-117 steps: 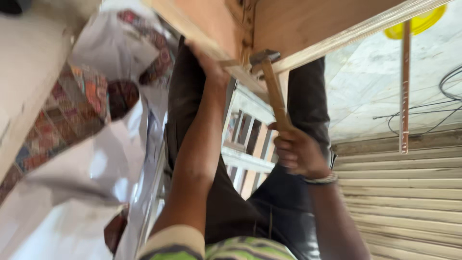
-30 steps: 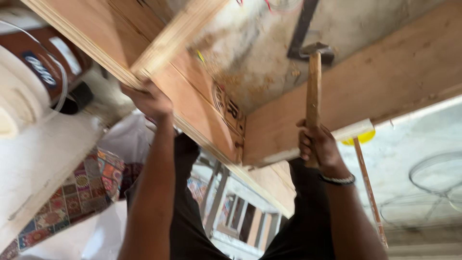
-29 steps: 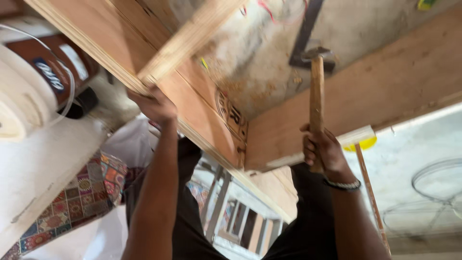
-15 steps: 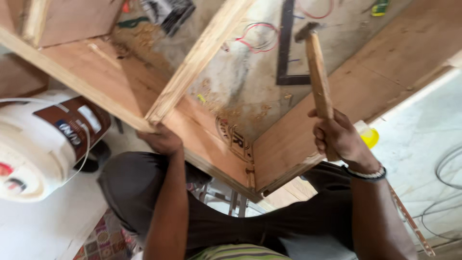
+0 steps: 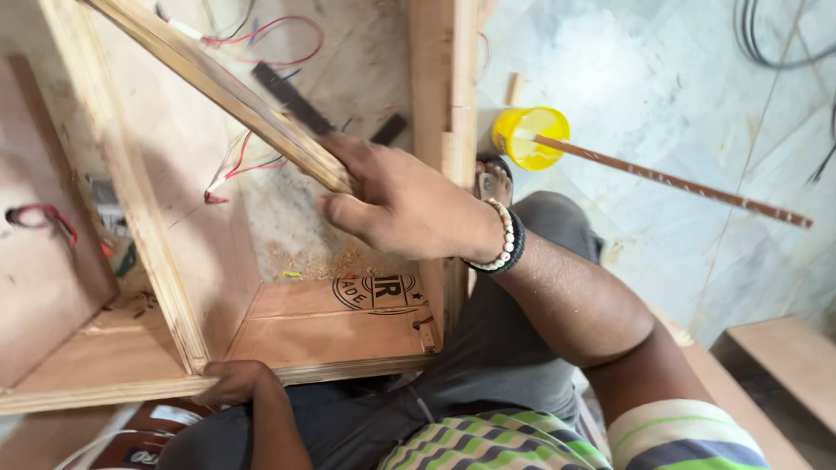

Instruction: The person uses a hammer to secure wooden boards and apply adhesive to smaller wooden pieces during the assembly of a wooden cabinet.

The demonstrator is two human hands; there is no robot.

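My right hand, with a bead bracelet at the wrist, is closed around the end of a long wooden handle. The handle slants up to the top left, and its far end is out of frame. The hand hovers inside an open plywood box frame. My left hand grips the frame's near bottom edge, fingers curled over the plywood. A stamped plywood panel lies between the two hands.
Red wires and a black metal square lie on the sawdust-covered floor inside the frame. A yellow cup and a thin brown rod rest on the marble floor. A wooden plank sits at the lower right, a white-and-brown bucket at the bottom left.
The view has swung down and closer over the box. My right hand with the handle has dropped from a raised position to mid-frame. My left hand stays on the frame's edge.
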